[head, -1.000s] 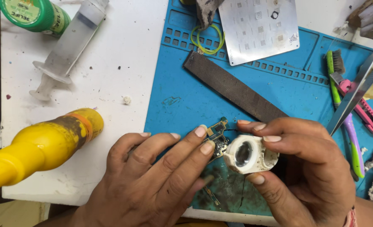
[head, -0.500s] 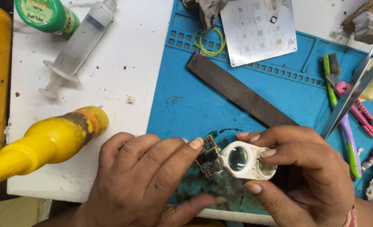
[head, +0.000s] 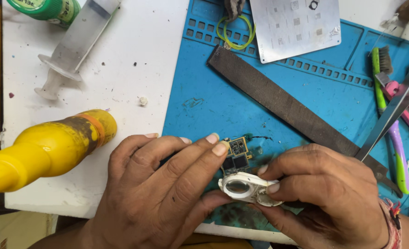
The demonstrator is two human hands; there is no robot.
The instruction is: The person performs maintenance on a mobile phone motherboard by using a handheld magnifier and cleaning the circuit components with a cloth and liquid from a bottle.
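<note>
Head view: my left hand (head: 163, 193) and my right hand (head: 324, 193) sit close together near the bottom edge of the blue mat (head: 306, 92). A second ago the small circuit board (head: 236, 154) was tucked under my fingers, next to the white round piece (head: 248, 188). Now the board stands up above that piece and I can see its gold and dark squares much better. The white piece has turned too, so its round hole looks flatter to me. I think this means I am getting the board into a better spot to look at it or work on it.

My left grip is narrow. Two fingertips (head: 218, 145) pinch the left edge of the board, and my left thumb comes up under the white piece. My right grip is closed on the white piece, thumb below and fingers on top. The board sits right between my two hands, touching the top of the white piece.

A long dark metal file (head: 283, 103) lies slanted on the mat just behind my hands. A yellow tool handle (head: 47, 147) rests on the white surface (head: 135, 60) to my left. Farther back are a clear syringe (head: 75, 44) and a shiny metal stencil plate (head: 296, 25). Some brushes (head: 389, 115) lie at the right.
</note>
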